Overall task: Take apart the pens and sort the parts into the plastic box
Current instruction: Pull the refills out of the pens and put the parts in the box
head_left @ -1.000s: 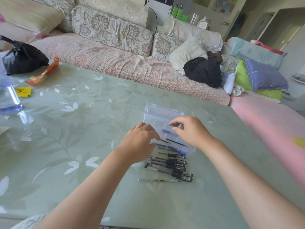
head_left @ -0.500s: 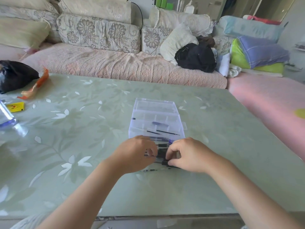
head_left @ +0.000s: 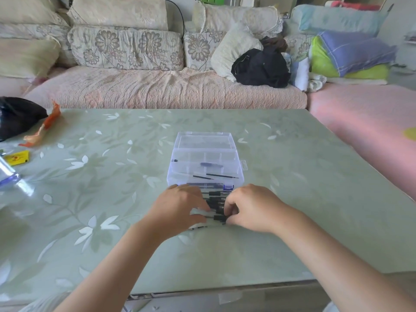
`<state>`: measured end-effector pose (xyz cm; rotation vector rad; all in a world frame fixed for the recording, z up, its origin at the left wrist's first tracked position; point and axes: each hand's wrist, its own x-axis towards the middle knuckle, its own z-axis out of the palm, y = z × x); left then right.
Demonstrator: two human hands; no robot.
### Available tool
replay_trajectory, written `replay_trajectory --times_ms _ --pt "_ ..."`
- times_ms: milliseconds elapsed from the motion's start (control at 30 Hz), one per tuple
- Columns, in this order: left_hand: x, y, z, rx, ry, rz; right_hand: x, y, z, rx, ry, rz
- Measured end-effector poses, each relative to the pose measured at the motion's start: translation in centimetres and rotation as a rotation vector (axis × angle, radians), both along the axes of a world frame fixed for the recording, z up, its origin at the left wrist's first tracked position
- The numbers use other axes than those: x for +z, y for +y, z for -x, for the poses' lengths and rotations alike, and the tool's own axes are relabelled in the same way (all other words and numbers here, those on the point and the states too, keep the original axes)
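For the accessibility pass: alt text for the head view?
A person's left hand and right hand pick at a row of black pens on a green floral table, just before an open clear plastic box holding a few pen parts; a sofa behind.

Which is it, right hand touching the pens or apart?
Touching. In the head view the fingers of the right hand curl onto the pens lying before the plastic box, with no gap between them.

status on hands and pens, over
Left hand resting on the pens, right hand curled on them. Plastic box open just beyond, a few parts inside. Nothing in the way.
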<state>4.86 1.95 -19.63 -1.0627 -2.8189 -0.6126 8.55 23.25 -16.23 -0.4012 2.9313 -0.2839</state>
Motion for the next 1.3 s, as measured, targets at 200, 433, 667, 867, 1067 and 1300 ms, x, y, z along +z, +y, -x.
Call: replay_trajectory --times_ms 200,433,667,867,1067,1300 --pt "0.3 0.5 -0.4 -0.006 0.049 0.042 0.0 -0.3 -0.1 -0.026 0.006 0.015" --pt "0.7 0.0 -0.5 0.062 0.019 -0.058 0.0 -0.5 -0.3 -0.026 0.115 0.052" --pt "1.8 -0.6 -0.7 0.106 0.048 -0.151 0.5 -1.1 -0.5 0.003 0.109 0.149" --pt "1.7 -0.2 -1.6 0.091 -0.027 -0.159 1.0 -1.4 -0.7 0.029 0.079 0.129" --pt "1.7 0.3 -1.7 0.099 0.001 -0.177 0.9 -1.9 -1.1 0.015 0.022 0.123" --pt "1.6 0.1 -1.8 0.072 -0.04 -0.217 0.9 -2.2 -1.2 0.047 0.05 0.073"
